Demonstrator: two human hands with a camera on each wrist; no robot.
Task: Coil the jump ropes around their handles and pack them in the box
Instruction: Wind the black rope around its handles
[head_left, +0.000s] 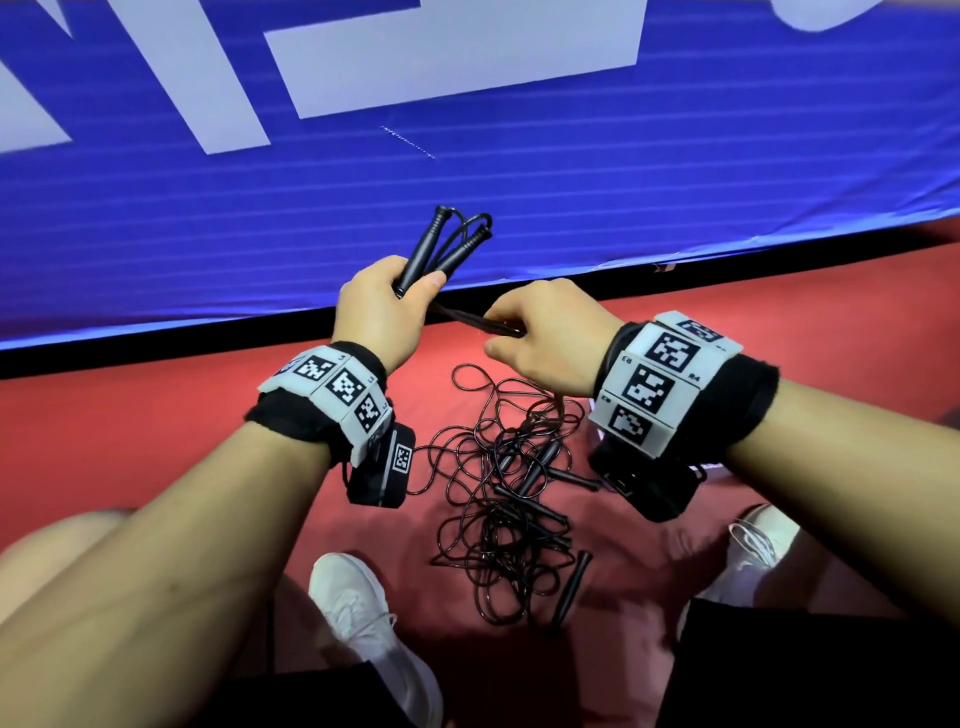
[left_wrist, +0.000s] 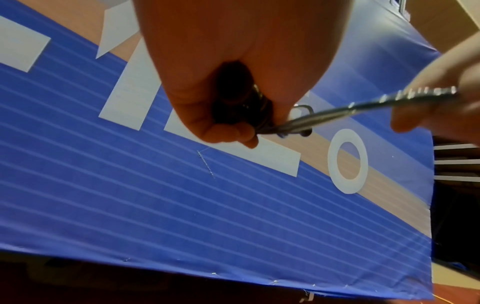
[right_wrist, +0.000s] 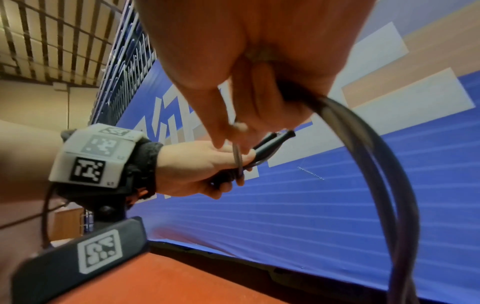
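My left hand (head_left: 382, 306) grips the two black handles (head_left: 441, 249) of one jump rope, held upright and side by side in front of the blue banner. From under that fist a bundle of black rope strands (head_left: 470, 318) runs right to my right hand (head_left: 540, 332), which pinches it taut. In the left wrist view the strands (left_wrist: 350, 110) leave my left fist (left_wrist: 233, 115) toward the right hand (left_wrist: 441, 98). In the right wrist view, rope loops (right_wrist: 384, 164) hang down from the right hand (right_wrist: 259, 98). No box shows.
A tangled pile of several more black jump ropes (head_left: 509, 499) with loose handles (head_left: 569, 592) lies on the red floor (head_left: 156, 415) between my white shoes (head_left: 358, 608). A blue banner (head_left: 260, 218) with white lettering stands close ahead.
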